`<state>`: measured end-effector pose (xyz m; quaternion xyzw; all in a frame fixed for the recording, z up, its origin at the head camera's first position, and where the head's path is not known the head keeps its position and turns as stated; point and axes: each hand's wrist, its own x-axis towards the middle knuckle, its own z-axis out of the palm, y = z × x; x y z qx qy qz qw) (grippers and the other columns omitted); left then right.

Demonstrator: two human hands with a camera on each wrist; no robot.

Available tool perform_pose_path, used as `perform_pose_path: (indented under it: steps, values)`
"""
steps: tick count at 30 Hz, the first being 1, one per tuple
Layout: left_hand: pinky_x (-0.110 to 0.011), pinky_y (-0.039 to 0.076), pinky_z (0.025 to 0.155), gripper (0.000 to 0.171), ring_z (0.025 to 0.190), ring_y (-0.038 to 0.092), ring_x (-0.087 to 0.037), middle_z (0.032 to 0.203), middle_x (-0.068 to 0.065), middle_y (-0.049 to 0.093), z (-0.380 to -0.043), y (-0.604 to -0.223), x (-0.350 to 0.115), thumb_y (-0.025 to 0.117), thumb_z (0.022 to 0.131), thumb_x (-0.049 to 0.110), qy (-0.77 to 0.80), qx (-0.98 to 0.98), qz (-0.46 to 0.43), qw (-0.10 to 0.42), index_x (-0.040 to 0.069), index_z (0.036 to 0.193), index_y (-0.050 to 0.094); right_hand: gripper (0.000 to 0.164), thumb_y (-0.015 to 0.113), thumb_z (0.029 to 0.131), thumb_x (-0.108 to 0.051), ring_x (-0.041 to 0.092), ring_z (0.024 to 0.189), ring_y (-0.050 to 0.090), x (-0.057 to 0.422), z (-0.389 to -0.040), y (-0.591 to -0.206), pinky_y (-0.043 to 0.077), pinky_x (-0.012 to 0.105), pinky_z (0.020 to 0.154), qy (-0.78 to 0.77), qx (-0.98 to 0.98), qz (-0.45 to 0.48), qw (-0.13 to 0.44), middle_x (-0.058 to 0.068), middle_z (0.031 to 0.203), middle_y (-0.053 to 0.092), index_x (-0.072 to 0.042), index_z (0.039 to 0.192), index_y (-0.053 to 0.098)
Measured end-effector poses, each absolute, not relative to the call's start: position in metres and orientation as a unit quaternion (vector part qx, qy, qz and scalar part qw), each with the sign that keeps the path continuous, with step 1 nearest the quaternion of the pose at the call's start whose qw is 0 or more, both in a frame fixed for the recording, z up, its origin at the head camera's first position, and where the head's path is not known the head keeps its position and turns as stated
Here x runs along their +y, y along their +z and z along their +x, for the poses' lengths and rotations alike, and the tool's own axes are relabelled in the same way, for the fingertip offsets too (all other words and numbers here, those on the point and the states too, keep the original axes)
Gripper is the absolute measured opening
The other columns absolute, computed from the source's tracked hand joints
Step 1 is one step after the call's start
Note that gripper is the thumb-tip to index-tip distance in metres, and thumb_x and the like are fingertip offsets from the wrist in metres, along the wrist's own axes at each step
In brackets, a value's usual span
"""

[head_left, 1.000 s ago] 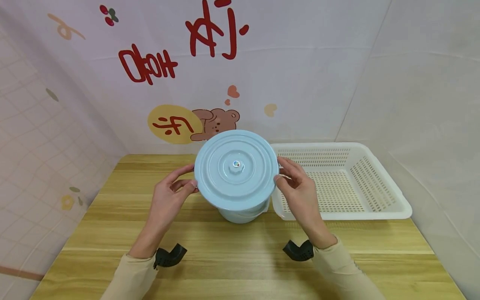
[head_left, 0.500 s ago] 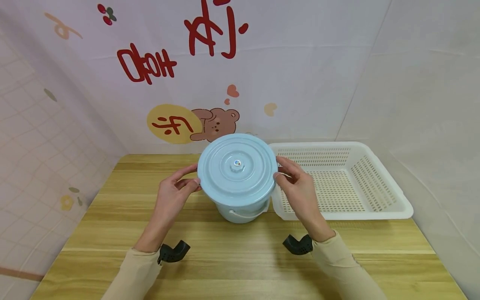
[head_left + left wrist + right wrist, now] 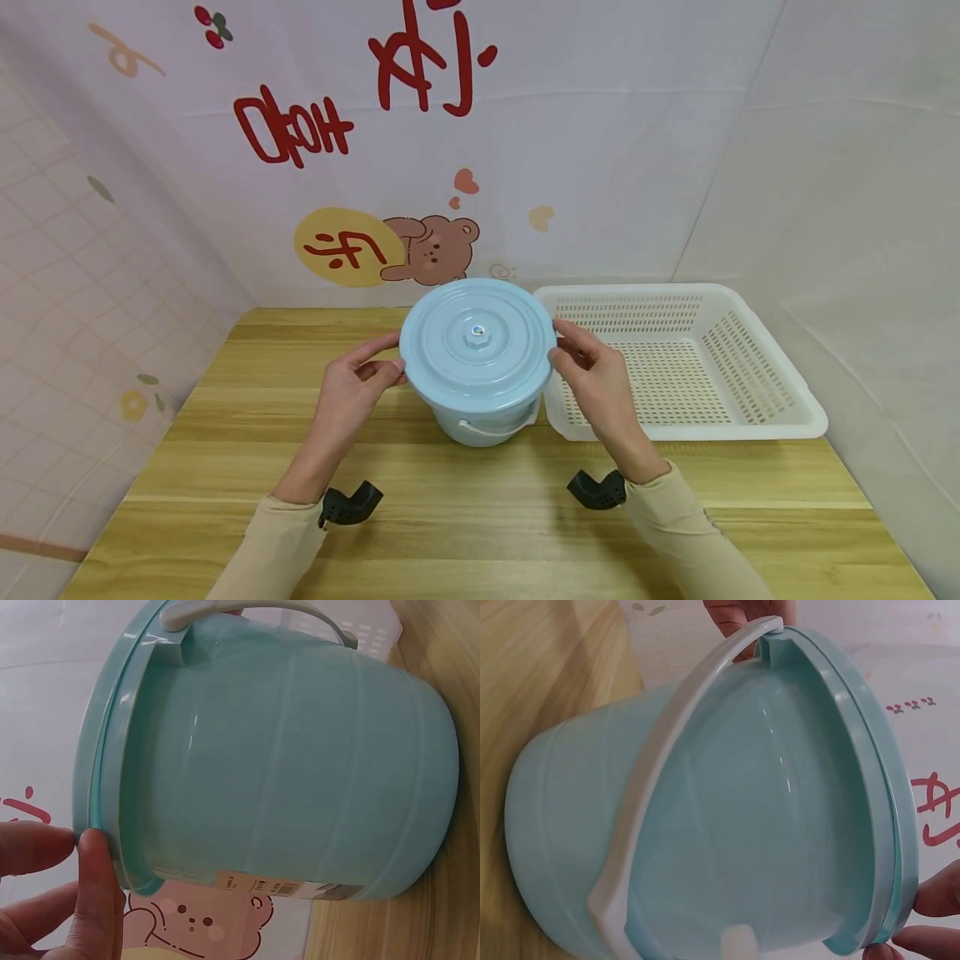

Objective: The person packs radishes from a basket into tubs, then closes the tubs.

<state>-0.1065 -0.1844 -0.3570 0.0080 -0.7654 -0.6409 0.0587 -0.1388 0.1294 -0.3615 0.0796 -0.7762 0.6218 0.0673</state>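
A light blue round lid (image 3: 480, 375) with a small knob and sticker lies over the mouth of a matching bucket (image 3: 450, 422). At its left edge my left hand (image 3: 347, 400) pinches the lid rim between thumb and fingers. My right hand (image 3: 603, 392) grips the opposite edge the same way. In the left wrist view a thin seam runs between lid and bucket rim, with fingertips (image 3: 94, 847) right at it. The white carrying handle (image 3: 660, 742) hangs down along the bucket's near side. A paper label (image 3: 289, 886) shows on the bucket wall.
A white perforated plastic basket (image 3: 750, 432) stands just right of the bucket on the wooden table (image 3: 465, 533). Behind the table rises a printed cloth backdrop (image 3: 600, 150). Each wrist carries a black mount (image 3: 352, 504).
The lid has come down from a tilt to lie flatter on the bucket, both hands staying at its edges. My left hand has shifted slightly right; more of the handle shows.
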Motion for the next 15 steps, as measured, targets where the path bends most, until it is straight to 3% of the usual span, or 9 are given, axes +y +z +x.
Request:
perform_pose_path:
  steps: [9, 15]
  values:
    - [-0.023, 0.057, 0.084, 0.040, 0.091, 0.073, -0.019, 0.123, -0.015, 0.069, -0.1072, -0.3608, -0.1841, 0.067, 0.101, 0.013, -0.636, -0.770, 0.008, 0.054, 0.008, 0.141, 0.064, 0.042, 0.064, 0.100, -0.010, 0.026, 0.114, 0.066, 0.1292, -0.1398, -0.3642, 0.053, 0.016, 0.089, 0.626, -0.774, 0.072, 0.061, 0.016, 0.129, 0.068, -0.007, 0.142, 0.064]
    - [-0.023, 0.056, 0.082, 0.039, 0.087, 0.073, -0.015, 0.107, -0.014, 0.074, -0.1057, -0.3613, -0.1829, 0.067, 0.101, 0.014, -0.631, -0.774, 0.015, 0.048, 0.009, 0.140, 0.065, 0.042, 0.063, 0.100, -0.010, 0.026, 0.114, 0.065, 0.1292, -0.1392, -0.3650, 0.052, 0.015, 0.090, 0.633, -0.769, 0.068, 0.053, 0.018, 0.128, 0.067, -0.006, 0.143, 0.063]
